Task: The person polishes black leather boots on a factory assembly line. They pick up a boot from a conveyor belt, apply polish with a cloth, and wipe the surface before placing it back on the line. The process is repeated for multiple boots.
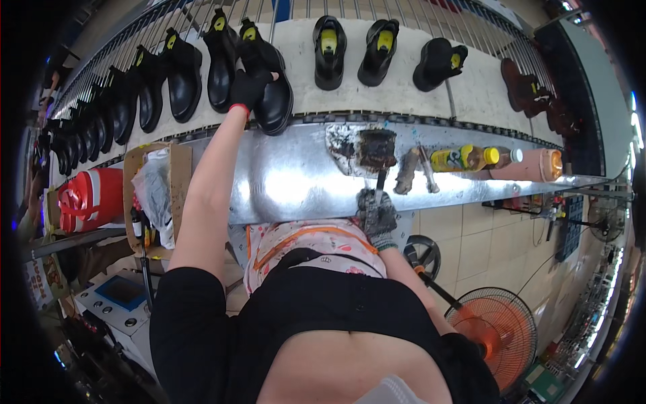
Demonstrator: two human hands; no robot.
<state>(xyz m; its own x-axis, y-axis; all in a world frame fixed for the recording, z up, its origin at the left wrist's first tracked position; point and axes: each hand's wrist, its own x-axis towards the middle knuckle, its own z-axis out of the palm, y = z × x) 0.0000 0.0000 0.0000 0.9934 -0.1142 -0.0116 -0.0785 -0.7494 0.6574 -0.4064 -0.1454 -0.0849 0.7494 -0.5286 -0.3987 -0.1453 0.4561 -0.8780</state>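
My left hand [247,89], in a black glove with a red cuff, reaches to the conveyor and grips a black ankle boot [270,101] by its upper. The boot's toe points toward me, over the belt's near edge. Beside it on the left stands another black boot [221,74]. My right hand [375,212], in a dirty grey knit glove, is closed around the handle of a brush [381,183] low over the metal bench. The brush's far end meets a dark, stained block-shaped container [377,148]; its bristles cannot be made out.
Several black boots line the pale conveyor [299,74]; brown boots [518,84] stand far right. On the metal bench [282,175] lie a worn brush-like tool [406,172], a yellow bottle [461,159] and a pink roll [531,165]. A cardboard box [182,182] and red cooler [94,198] sit left; a fan [498,330] stands lower right.
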